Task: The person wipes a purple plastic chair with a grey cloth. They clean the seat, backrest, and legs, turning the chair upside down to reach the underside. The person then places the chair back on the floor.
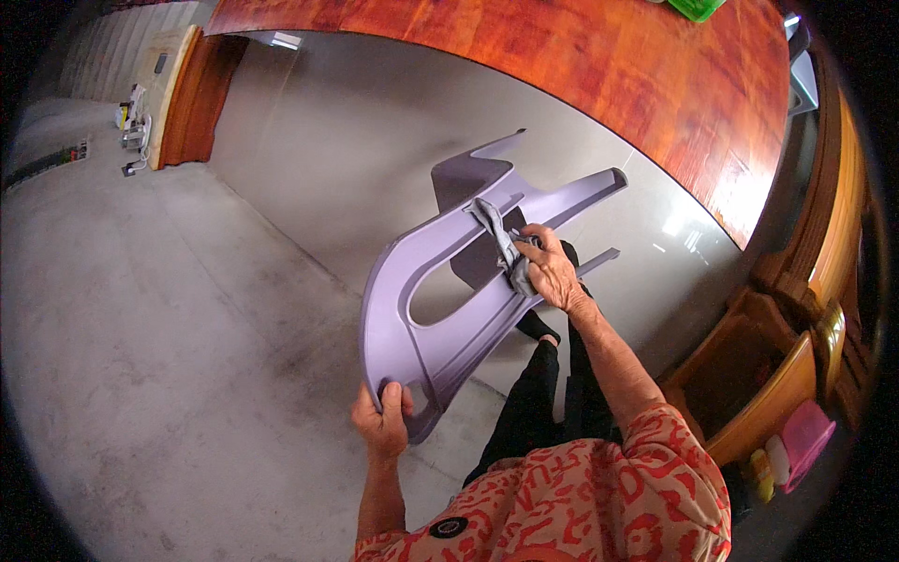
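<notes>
A purple plastic chair is tilted in front of me, its legs pointing up and away to the right. My left hand grips the end of its backrest at the lower left, the thumb over the rim. In my right hand is a bunched grey cloth, pressed against the chair near where backrest and seat meet. Part of the cloth trails beyond my fingers toward the upper left. The seat's far side and some of the legs are hidden behind the backrest.
A glossy reddish wooden table spans the top, with a green object at its edge. On the right stands a wooden bench beside a pink plastic item. Grey concrete floor lies left; my foot is under the chair.
</notes>
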`<state>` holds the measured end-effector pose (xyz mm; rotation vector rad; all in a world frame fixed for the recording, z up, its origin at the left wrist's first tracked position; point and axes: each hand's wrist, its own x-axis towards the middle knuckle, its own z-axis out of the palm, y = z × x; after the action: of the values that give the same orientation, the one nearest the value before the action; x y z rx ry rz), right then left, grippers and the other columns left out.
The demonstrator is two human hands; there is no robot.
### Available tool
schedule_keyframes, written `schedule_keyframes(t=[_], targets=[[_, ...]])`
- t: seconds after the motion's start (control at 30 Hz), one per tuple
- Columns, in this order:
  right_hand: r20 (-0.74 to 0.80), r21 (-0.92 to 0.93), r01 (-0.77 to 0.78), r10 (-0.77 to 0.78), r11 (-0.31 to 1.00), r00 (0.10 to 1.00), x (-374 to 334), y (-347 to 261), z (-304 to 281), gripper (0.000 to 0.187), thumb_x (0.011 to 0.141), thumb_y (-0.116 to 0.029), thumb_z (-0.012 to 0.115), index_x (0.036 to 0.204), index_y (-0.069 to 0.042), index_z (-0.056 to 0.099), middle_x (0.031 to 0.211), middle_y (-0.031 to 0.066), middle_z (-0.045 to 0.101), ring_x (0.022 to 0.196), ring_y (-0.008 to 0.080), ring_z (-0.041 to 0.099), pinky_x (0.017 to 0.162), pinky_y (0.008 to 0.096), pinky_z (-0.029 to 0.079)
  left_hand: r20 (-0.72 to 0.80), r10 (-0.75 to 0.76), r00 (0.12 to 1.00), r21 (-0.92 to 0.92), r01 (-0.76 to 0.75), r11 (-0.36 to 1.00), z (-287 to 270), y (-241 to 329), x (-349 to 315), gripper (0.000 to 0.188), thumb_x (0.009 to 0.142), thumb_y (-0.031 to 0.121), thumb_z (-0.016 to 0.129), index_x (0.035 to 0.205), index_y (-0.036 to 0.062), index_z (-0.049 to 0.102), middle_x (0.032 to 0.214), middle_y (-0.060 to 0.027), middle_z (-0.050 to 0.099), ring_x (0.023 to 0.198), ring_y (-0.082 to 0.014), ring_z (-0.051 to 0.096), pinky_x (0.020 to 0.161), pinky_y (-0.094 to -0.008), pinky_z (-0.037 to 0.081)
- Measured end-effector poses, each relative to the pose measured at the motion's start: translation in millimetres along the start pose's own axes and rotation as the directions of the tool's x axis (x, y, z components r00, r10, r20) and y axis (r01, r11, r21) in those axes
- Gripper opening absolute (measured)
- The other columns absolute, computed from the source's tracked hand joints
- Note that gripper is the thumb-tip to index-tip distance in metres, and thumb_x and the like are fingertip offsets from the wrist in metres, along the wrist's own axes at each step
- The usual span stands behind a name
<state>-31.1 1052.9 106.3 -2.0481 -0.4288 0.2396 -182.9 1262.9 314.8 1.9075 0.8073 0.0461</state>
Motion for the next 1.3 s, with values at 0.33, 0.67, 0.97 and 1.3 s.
schedule_keyframes(t=[0.33,0.67,0.97,1.3], targets=[[0.28,0.069,0.393,-0.396,0.917,0.875,-2,-126,-1,0.019,0.081,-0.018,0.055,0.092,-0.004,0.063,0.106,0.0102,0.058,0.095,0.0251,0.051,0.085,0.0356,0.038,0.021,0.033,0.999,0.051,-0.034,0.998,-10,6,-1,0.017,0.09,0.01,0.051,0.076,0.0008,0.05,0.055,-0.0027,0.053,0.046,-0.0087,0.049,0.042,-0.0254,0.039],[-0.142,0.385,0.126,-0.076,0.914,0.987,15,-196,25,0.047,0.074,-0.015,0.057,0.117,0.001,0.044,0.108,0.022,0.039,0.1,0.0368,0.036,0.092,0.0452,0.03,0.059,0.083,0.995,0.087,-0.088,0.992,-12,15,-6,0.017,0.09,0.01,0.051,0.075,0.0007,0.05,0.055,-0.0034,0.053,0.046,-0.0095,0.049,0.043,-0.0255,0.04],[-0.308,0.046,-0.212,0.216,0.976,0.927,51,-77,41,0.022,0.082,-0.018,0.055,0.096,-0.001,0.05,0.084,0.0209,0.05,0.08,0.0375,0.047,0.074,0.0448,0.039,0.092,0.109,0.99,0.063,-0.115,0.991,-10,15,-16,0.014,0.087,0.006,0.055,0.076,0.0009,0.05,0.056,-0.0035,0.053,0.048,-0.0091,0.05,0.044,-0.0255,0.04],[-0.304,-0.077,-0.339,0.301,0.938,0.904,94,25,21,0.042,0.081,-0.022,0.051,0.119,-0.005,0.045,0.111,0.027,0.049,0.096,0.0448,0.051,0.083,0.048,0.043,0.078,0.024,0.997,0.059,-0.029,0.998,-4,13,-11,0.015,0.089,0.009,0.053,0.076,0.0011,0.05,0.055,-0.0032,0.055,0.047,-0.0084,0.05,0.044,-0.0245,0.04]])
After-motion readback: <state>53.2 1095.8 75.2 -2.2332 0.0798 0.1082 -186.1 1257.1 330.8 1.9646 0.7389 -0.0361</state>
